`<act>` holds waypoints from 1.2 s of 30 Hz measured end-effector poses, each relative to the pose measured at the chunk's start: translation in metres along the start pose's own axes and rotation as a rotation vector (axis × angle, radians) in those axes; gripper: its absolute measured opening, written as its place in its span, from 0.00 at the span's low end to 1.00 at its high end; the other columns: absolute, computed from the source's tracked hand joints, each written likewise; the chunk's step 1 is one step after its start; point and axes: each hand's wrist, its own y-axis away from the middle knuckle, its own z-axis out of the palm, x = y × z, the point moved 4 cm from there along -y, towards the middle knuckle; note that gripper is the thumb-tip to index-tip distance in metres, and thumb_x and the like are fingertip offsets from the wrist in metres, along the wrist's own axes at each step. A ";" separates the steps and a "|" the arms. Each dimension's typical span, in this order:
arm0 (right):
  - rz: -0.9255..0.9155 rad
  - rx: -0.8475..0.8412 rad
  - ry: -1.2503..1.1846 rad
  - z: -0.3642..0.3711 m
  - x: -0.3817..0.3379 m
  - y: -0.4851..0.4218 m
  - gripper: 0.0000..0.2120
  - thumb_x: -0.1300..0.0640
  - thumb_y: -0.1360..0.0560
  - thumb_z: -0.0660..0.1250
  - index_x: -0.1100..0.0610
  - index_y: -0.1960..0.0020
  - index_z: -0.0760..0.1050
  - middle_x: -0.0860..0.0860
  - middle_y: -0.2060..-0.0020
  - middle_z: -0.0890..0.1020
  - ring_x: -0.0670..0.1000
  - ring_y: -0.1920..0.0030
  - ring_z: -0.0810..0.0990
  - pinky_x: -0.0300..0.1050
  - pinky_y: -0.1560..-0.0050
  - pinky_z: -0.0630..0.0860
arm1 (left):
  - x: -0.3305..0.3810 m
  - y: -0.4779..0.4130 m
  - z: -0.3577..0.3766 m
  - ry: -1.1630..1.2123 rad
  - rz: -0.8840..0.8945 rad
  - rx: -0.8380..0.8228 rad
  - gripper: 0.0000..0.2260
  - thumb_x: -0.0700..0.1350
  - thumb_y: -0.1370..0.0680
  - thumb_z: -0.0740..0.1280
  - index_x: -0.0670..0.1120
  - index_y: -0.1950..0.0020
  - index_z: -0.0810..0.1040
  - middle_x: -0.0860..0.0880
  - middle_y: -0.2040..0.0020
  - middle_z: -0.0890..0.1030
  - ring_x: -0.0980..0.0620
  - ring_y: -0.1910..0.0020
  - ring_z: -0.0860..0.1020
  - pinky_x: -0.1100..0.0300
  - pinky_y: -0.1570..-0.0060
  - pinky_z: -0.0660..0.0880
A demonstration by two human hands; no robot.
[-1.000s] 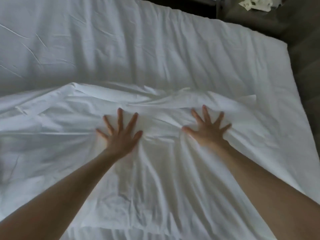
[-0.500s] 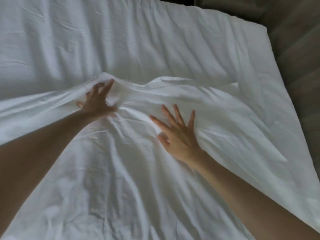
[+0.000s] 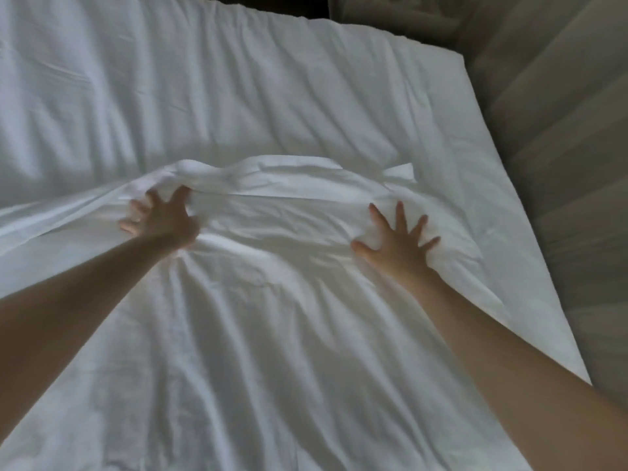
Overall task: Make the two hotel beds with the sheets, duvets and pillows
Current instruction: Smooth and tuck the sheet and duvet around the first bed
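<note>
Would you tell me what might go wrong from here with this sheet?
The sheet is bunched in a fold ahead of the left hand; pushing may set creases in. The right hand presses flat near the bed's right edge, where the sheet might be dragged askew.

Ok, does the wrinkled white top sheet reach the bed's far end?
No, the wrinkled white top sheet ends in a bunched edge by the left hand and right hand, well short.
</note>
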 end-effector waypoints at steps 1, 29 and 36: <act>-0.100 0.109 -0.002 -0.006 -0.006 0.003 0.33 0.35 0.24 0.60 0.38 0.23 0.52 0.49 0.21 0.44 0.61 0.23 0.38 0.73 0.30 0.39 | 0.012 0.014 0.003 0.015 0.020 0.051 0.24 0.50 0.22 0.61 0.56 0.26 0.62 0.40 0.25 0.55 0.35 0.26 0.52 0.31 0.32 0.52; 0.419 0.169 -0.713 -0.060 0.106 -0.041 0.12 0.56 0.21 0.57 0.58 0.39 0.68 0.56 0.57 0.81 0.50 0.69 0.77 0.40 0.72 0.76 | 0.103 0.037 0.049 -0.136 0.295 -0.340 0.67 0.65 0.45 0.80 0.66 0.30 0.26 0.46 0.32 0.17 0.35 0.25 0.35 0.36 0.28 0.38; 0.648 -0.091 -1.083 -0.029 0.116 -0.043 0.16 0.51 0.20 0.61 0.58 0.64 0.70 0.51 0.72 0.73 0.45 0.78 0.62 0.33 0.82 0.59 | 0.104 0.036 0.053 -0.169 0.321 -0.345 0.66 0.66 0.45 0.79 0.63 0.26 0.30 0.44 0.31 0.19 0.40 0.25 0.32 0.36 0.30 0.34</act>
